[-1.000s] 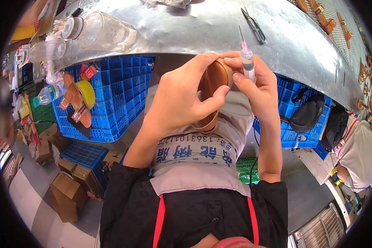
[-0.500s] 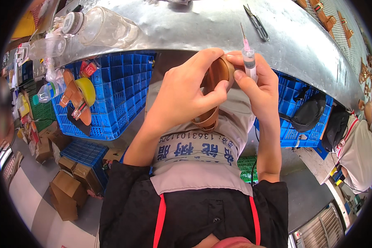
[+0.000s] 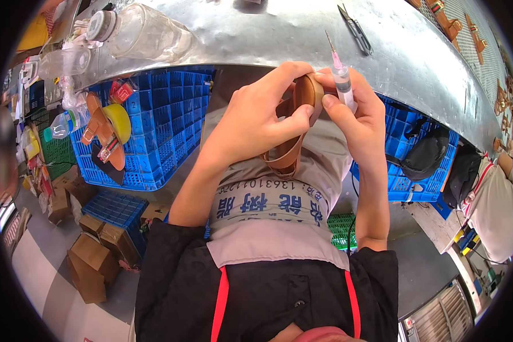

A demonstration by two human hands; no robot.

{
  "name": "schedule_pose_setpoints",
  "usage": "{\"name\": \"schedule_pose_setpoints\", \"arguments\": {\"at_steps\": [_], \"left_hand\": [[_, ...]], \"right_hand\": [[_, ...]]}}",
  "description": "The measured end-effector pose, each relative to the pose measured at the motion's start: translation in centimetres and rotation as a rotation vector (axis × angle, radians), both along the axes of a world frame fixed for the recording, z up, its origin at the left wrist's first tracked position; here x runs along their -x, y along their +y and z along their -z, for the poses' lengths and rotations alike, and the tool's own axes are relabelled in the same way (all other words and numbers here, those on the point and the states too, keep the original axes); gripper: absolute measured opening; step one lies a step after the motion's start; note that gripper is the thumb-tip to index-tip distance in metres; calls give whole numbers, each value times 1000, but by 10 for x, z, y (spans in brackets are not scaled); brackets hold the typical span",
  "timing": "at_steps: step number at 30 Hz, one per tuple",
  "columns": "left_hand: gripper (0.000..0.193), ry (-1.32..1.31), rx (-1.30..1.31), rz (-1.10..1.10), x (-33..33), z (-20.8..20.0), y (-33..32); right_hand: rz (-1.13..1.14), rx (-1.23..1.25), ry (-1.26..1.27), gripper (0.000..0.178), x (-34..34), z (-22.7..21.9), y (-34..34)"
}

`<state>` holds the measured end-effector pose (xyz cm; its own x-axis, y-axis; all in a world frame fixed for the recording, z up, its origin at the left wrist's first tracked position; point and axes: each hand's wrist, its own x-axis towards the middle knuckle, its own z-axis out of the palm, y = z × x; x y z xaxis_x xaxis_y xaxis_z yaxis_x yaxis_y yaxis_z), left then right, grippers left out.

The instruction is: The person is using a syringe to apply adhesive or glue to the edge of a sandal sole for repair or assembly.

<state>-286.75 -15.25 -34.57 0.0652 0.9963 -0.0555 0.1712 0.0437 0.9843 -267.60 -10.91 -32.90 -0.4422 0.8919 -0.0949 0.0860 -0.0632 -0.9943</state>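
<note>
My left hand [image 3: 256, 119] is closed around a brown sandal [image 3: 308, 94], held above my grey apron [image 3: 268, 199]. The thumb presses on its insole, while the straps hang toward my lap. Gripped in my right hand [image 3: 363, 117] is a clear syringe [image 3: 342, 81] with a pink-based needle pointing up and away from me. The fingertips and thumb of that same hand also touch the sandal's edge on the right side. Part of the syringe's barrel is hidden by my fingers.
A metal table [image 3: 256, 37] spans the far side, bearing thread snips [image 3: 356, 31] and a large clear jar [image 3: 148, 34]. At left, a blue crate [image 3: 165, 131] carries another brown sandal [image 3: 101, 122] and yellow tape [image 3: 118, 122]. A black bag [image 3: 427, 154] lies at right.
The sandal has turned a little in my hands, so more of its insole and straps shows. The syringe has tipped slightly to the left. Both hands keep their hold.
</note>
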Motion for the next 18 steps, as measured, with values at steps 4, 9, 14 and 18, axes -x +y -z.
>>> {"name": "schedule_pose_setpoints", "arguments": {"at_steps": [4,9,14,18], "left_hand": [[47,6,-1,-8,-2,1,0],[46,-34,19,-14,-2,3,-1],[48,-128,41,5,1,8,-1],[49,-226,138,49,4,4,1]], "right_hand": [[0,6,-15,23,0,-1,0],[5,-5,-10,23,1,0,0],[1,8,-7,23,3,0,1],[-1,2,3,21,6,-1,1]]}}
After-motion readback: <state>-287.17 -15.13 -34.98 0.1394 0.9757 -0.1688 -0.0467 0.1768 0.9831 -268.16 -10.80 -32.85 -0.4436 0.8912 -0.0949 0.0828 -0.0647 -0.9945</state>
